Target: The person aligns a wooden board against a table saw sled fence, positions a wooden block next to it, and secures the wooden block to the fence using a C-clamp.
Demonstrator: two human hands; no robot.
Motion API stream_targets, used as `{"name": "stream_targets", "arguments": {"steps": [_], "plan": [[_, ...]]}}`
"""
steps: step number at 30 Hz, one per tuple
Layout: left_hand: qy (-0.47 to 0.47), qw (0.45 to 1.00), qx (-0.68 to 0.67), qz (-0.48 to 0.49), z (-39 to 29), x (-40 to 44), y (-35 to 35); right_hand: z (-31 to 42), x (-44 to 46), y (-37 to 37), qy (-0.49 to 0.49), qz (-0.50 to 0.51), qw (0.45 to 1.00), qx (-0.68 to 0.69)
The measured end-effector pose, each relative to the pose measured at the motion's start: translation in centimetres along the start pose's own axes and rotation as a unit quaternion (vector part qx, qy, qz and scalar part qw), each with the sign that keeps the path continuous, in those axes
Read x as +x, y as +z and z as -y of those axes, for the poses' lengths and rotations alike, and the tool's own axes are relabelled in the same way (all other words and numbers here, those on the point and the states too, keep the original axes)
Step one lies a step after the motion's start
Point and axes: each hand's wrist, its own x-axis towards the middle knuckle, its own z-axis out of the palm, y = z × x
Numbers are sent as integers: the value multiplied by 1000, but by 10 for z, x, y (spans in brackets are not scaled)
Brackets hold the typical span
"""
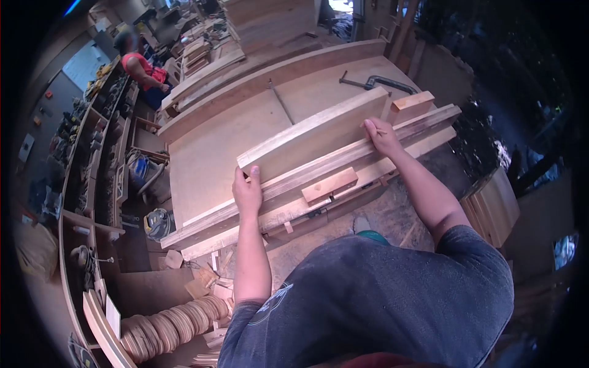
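A pale wooden board (313, 138) stands on its long edge, slanting up to the right across the workbench. My left hand (247, 193) is closed on its near left end, thumb on the face towards me. At the right end, my right hand (382, 137) grips the same board with bent fingers; part of that grip is hidden. Just in front of the board runs a long laminated beam (282, 185) along the bench front. A small wooden block (329, 186) sits on the near side of this beam, and another block (412, 105) lies beyond my right hand.
Two clamps lie on the bench top (202, 178): a bar clamp (281, 101) and a C-clamp (389, 83). A person in a red top (144, 70) stands at far left beside tool shelves (92, 159). Curved wooden pieces (175, 325) are stacked at lower left.
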Motion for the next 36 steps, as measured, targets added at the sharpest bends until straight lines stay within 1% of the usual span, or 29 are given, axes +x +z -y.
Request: {"name": "stream_targets", "arguments": {"steps": [1,2,4,6,7,8,9,10,11,12,14,15,16,18,20,21,22,23,24,26,31,33,36], "plan": [[-1,1000,-5,15,0,1,1,-1,1,-6,-23,-2,999,24],[-10,1000,8,10,1,1,1,0,2,-15,-11,-5,1000,19],[-24,999,25,12,5,1,2,13,8,-38,-55,-64,996,33],[-36,999,37,-5,9,2,4,13,26,-65,-106,-109,988,13],[-71,996,51,8,17,4,4,11,39,-81,-71,-79,994,9],[-79,995,57,9,22,7,4,8,53,-94,-37,-46,998,7],[-73,997,32,7,25,9,6,0,68,-101,-31,-37,999,12],[-68,998,7,4,27,11,7,-7,82,-105,-72,-4,996,-48],[-109,994,26,11,27,14,6,-15,95,-108,-115,31,987,-107],[-119,992,34,10,30,18,6,-18,105,-108,-111,41,988,-99],[-150,988,-7,-22,34,24,12,-21,128,-102,-41,216,972,-85],[-162,985,-38,-40,26,25,16,-28,146,-100,-14,286,957,-53],[-169,984,-31,-41,26,25,20,-38,166,-96,12,353,935,-22],[-172,982,-34,-67,31,31,23,-55,189,-86,24,381,924,6],[-185,980,-10,-68,40,37,21,-57,206,-81,-5,428,904,9],[-222,972,8,-71,43,39,18,-59,213,-78,-2,434,901,17],[-259,963,26,-75,32,40,24,-62,221,-75,0,459,888,19],[-265,959,16,-102,23,39,34,-65,227,-73,1,483,875,22],[-272,957,23,-103,23,38,38,-67,231,-72,3,489,872,28],[-254,955,132,-79,28,40,35,-66,234,-72,-2,511,859,36],[-246,952,154,-97,40,41,34,-74,244,-62,7,535,843,62],[-223,953,190,-80,43,43,32,-74,248,-59,12,546,835,66],[-233,954,171,-78,40,45,35,-74,252,-60,15,557,828,60]]}}
